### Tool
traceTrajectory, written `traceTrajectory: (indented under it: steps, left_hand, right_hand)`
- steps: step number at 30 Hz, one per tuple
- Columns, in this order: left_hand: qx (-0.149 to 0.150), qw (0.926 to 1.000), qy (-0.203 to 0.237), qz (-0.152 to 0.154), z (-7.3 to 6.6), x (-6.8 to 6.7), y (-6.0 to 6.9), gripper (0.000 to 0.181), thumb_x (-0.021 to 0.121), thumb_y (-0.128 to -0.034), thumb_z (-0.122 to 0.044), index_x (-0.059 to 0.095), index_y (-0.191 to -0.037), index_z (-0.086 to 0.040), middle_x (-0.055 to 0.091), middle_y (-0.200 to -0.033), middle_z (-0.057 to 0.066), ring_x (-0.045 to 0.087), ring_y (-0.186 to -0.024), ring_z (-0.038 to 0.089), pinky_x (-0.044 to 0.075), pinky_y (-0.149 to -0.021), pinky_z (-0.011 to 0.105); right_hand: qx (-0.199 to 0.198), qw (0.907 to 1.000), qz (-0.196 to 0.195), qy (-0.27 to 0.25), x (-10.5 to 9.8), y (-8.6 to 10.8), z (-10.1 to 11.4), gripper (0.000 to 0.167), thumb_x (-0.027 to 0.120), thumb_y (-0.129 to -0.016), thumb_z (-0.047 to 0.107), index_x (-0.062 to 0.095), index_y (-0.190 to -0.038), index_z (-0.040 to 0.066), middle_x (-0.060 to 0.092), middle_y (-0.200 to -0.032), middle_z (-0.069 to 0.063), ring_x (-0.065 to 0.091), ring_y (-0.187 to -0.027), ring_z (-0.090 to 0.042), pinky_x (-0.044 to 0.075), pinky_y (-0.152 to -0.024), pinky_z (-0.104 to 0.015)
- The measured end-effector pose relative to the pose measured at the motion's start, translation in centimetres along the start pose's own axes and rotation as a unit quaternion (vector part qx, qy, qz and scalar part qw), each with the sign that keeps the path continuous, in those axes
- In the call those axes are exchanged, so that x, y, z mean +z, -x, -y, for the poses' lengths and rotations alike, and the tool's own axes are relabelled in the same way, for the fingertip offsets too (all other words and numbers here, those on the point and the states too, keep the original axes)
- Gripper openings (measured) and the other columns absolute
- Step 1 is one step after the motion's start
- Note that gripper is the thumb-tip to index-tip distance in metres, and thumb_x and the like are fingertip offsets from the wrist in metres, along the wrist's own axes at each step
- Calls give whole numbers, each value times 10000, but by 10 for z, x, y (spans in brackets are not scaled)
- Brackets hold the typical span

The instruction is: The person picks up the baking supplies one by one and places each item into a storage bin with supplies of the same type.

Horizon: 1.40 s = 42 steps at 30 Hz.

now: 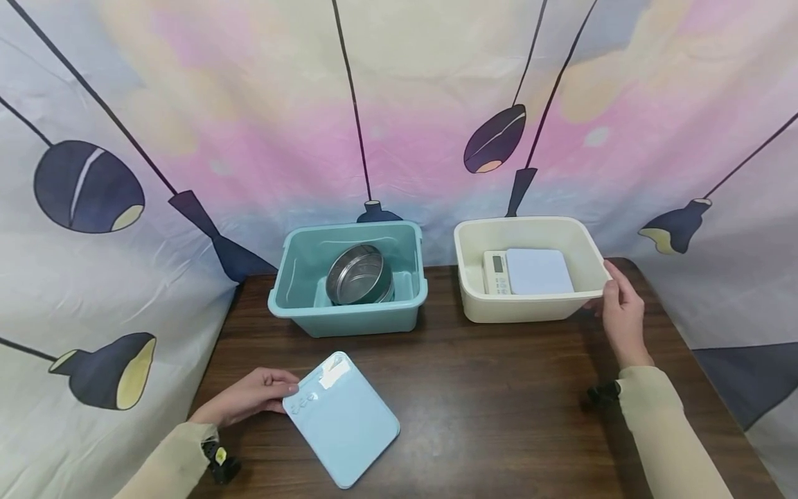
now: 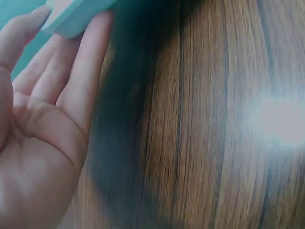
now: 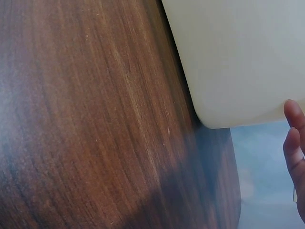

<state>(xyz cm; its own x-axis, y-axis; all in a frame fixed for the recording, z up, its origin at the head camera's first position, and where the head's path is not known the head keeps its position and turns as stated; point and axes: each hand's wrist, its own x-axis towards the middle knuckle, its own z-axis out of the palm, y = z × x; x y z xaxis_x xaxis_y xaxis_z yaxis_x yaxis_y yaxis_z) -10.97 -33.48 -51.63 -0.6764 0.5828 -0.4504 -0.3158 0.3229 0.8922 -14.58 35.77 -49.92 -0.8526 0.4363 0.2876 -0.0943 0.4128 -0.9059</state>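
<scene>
My left hand [image 1: 252,397] pinches the upper left edge of a flat light-blue board [image 1: 343,423] with rounded corners, thumb on top and fingers beneath. In the left wrist view only a corner of the board [image 2: 78,16] shows, above the palm. At the right, my right hand [image 1: 623,315] grips the front right corner of a cream plastic bin [image 1: 524,308]. The right wrist view shows fingertips [image 3: 291,112] against the bin's side. Inside that bin lies a kitchen scale [image 1: 539,272] with a white platform and a small display.
A teal plastic bin [image 1: 349,320] stands left of the cream one, with round metal sieves or pans [image 1: 358,274] stacked in it. Both are at the back of the dark wooden table [image 1: 486,409]. A patterned cloth [image 1: 424,90] hangs behind.
</scene>
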Motion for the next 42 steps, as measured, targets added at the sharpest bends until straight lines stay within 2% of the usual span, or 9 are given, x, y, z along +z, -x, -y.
traceTrajectory:
  steps: [4, 10, 13, 25, 29, 34, 37, 42]
  left_hand:
    - [158, 9998, -78, 54, -3, 6, -5, 393, 564, -1090, -162, 600, -1353, 127, 740, -1199, 154, 728, -1003, 184, 636, -875, 318]
    - [341, 9973, 356, 536, -8, 15, -12, 495, 524, -1095, -96, 402, -1492, 174, 705, -1284, 197, 725, -1088, 215, 621, -916, 379]
    - [373, 9961, 523, 609, -10, 22, -16, 525, 537, -1088, -77, 361, -1522, 162, 706, -1288, 196, 721, -1108, 222, 614, -927, 393]
    - [566, 9946, 874, -24, -22, 58, -27, 544, 623, -1049, -76, 421, -1508, 135, 702, -1282, 220, 736, -1064, 215, 617, -912, 411]
    - [608, 9938, 891, -274, -30, 71, -32, 547, 638, -1043, -90, 437, -1499, 135, 706, -1268, 228, 738, -1047, 203, 622, -905, 395]
    - [565, 9927, 883, -599, -42, 85, -39, 552, 681, -1024, -129, 489, -1500, 73, 714, -1277, 191, 740, -1040, 207, 624, -901, 386]
    - [542, 9920, 929, -660, -49, 91, -41, 552, 696, -1016, -146, 510, -1502, 40, 704, -1303, 186, 738, -1050, 219, 623, -903, 387]
    - [570, 9912, 1034, -591, -58, 103, -44, 533, 700, -1013, -148, 535, -1492, 20, 702, -1307, 185, 740, -1038, 229, 626, -900, 388]
  right_hand:
    - [23, 10000, 12, -31, 0, -1, -1, 448, 401, -1121, 249, 532, -1543, 176, 645, -1026, 118, 626, -654, -26, 488, -573, -150]
    - [33, 9999, 55, -84, 0, 0, -2, 447, 408, -1123, 256, 525, -1549, 184, 650, -1086, 81, 633, -670, -32, 491, -585, -145]
    - [4, 10000, 81, -25, -1, 0, -2, 451, 403, -1127, 270, 514, -1556, 190, 644, -1087, 61, 633, -675, -24, 494, -592, -140]
    - [53, 9999, 108, -28, -2, -1, -3, 456, 404, -1127, 261, 502, -1563, 173, 641, -1094, 64, 634, -675, -25, 501, -591, -143]
    - [30, 9999, 92, -33, -2, 0, -2, 453, 404, -1127, 264, 511, -1558, 175, 644, -1078, 53, 638, -674, -26, 506, -587, -150]
    - [45, 9999, 97, 5, -2, 0, 0, 455, 402, -1127, 275, 509, -1559, 185, 643, -1093, 25, 638, -680, -35, 507, -592, -156]
    - [51, 9999, 114, -14, -2, 1, 0, 454, 404, -1126, 276, 510, -1559, 188, 646, -1109, -1, 642, -687, -46, 509, -598, -161]
    - [53, 9999, 157, 18, -2, 1, 0, 459, 395, -1127, 276, 501, -1565, 189, 641, -1147, -13, 640, -703, -55, 507, -607, -163]
